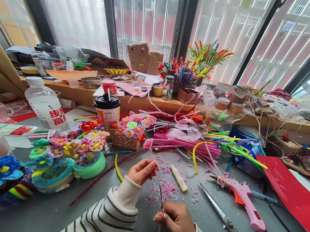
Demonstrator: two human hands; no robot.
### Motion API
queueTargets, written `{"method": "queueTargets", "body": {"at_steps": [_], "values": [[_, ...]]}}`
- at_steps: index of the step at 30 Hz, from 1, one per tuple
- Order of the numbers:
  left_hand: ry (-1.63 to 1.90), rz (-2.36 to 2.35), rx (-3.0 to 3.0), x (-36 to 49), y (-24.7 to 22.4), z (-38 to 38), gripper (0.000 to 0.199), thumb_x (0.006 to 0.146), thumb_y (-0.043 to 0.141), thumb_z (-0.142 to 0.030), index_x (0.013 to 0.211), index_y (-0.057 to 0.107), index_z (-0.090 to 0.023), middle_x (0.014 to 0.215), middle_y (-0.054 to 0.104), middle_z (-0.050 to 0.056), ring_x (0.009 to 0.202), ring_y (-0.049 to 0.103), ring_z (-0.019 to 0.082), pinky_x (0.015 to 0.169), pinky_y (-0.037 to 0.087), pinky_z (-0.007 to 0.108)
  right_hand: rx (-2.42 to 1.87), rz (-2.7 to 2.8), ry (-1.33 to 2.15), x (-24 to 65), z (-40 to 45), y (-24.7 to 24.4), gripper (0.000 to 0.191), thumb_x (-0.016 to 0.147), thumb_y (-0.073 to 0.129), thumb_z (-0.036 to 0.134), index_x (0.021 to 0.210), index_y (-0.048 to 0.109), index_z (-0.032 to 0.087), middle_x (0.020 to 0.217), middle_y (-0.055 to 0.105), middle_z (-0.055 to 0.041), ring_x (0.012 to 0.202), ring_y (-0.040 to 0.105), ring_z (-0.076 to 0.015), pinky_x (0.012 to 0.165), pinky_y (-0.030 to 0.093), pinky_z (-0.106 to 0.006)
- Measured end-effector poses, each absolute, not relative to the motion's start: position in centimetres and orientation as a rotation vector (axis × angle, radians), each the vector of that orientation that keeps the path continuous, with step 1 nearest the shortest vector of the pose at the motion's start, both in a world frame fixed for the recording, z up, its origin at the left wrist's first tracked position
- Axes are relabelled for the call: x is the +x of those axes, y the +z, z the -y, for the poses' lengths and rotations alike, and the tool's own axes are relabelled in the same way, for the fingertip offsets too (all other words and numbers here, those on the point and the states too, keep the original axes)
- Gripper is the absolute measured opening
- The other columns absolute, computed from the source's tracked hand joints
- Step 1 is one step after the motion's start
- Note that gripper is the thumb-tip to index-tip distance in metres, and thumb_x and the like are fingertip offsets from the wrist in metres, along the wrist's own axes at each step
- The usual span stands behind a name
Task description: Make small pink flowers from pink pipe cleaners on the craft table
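Note:
My left hand (143, 171) is closed, with thumb and forefinger pinching the thin stem of a pink fuzzy pipe-cleaner flower (148, 143) whose head stands upright above the fingers. Wrapped round small scissors (161, 198), my right hand (178, 225) keeps their narrow pointed tip up and toward the stem; the handles are hidden in the fist. Pink fluff clippings (168, 190) lie scattered on the grey table (116, 226) beyond the scissors. Among them rests a cream lighter-shaped stick (179, 178).
Large open scissors (225, 218) and a pink glue gun (246, 203) lie at the right, near a red sheet (296, 195). Pink pipe cleaners (185, 146) are heaped behind. Flower pots (89, 165), a lidded cup (106, 109) and a water bottle (46, 106) stand left.

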State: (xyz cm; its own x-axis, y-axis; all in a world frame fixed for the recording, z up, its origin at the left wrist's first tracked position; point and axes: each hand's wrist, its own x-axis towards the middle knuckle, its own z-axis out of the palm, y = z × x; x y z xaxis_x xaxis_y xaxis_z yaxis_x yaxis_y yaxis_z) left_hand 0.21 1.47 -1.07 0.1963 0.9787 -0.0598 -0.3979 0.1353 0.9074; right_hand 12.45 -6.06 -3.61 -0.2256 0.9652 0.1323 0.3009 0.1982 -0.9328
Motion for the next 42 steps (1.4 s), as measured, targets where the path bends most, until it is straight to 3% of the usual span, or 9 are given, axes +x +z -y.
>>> {"method": "queueTargets", "body": {"at_steps": [9, 25, 34, 42], "values": [[1.145, -0.779, 0.972, 0.3, -0.53, -0.97, 0.025, 0.049, 0.064, -0.036, 0.054, 0.056, -0.013, 0.047, 0.049, -0.003, 0.041, 0.039, 0.003, 0.041, 0.029, 0.017, -1.073, 1.823, 1.156, 12.71, 6.57, -3.25, 0.064, 0.064, 0.018, 0.068, 0.049, 0.051, 0.014, 0.04, 0.036, 0.0028, 0.038, 0.032, -0.0073, 0.038, 0.023, -0.02], [1.209, -0.809, 0.921, 0.29, -0.64, -1.18, 0.026, 0.048, 0.065, -0.036, 0.056, 0.054, -0.014, 0.048, 0.049, -0.004, 0.043, 0.041, 0.004, 0.04, 0.029, 0.016, -1.195, 1.681, 1.04, 12.49, 6.41, -3.45, 0.049, 0.065, 0.037, 0.059, 0.038, 0.038, 0.018, 0.037, 0.044, 0.002, 0.038, 0.039, -0.0088, 0.039, 0.029, -0.019], [1.209, -0.827, 1.122, 0.43, -0.75, -0.98, 0.028, 0.053, 0.06, -0.039, 0.052, 0.05, -0.013, 0.045, 0.046, -0.004, 0.041, 0.039, 0.004, 0.042, 0.029, 0.018, -1.152, 1.755, 1.053, 12.82, 6.5, -3.48, 0.061, 0.066, 0.019, 0.065, 0.047, 0.048, 0.015, 0.043, 0.036, 0.0015, 0.041, 0.034, -0.0093, 0.04, 0.024, -0.022], [1.179, -0.789, 1.145, 0.56, -0.8, -0.88, 0.028, 0.054, 0.059, -0.039, 0.054, 0.046, -0.015, 0.043, 0.045, -0.005, 0.04, 0.038, 0.004, 0.042, 0.028, 0.018, -1.221, 1.9, 1.009, 12.36, 6.68, -2.86, 0.061, 0.063, 0.017, 0.068, 0.046, 0.043, 0.015, 0.042, 0.032, 0.0025, 0.04, 0.029, -0.0085, 0.04, 0.021, -0.022]]}}
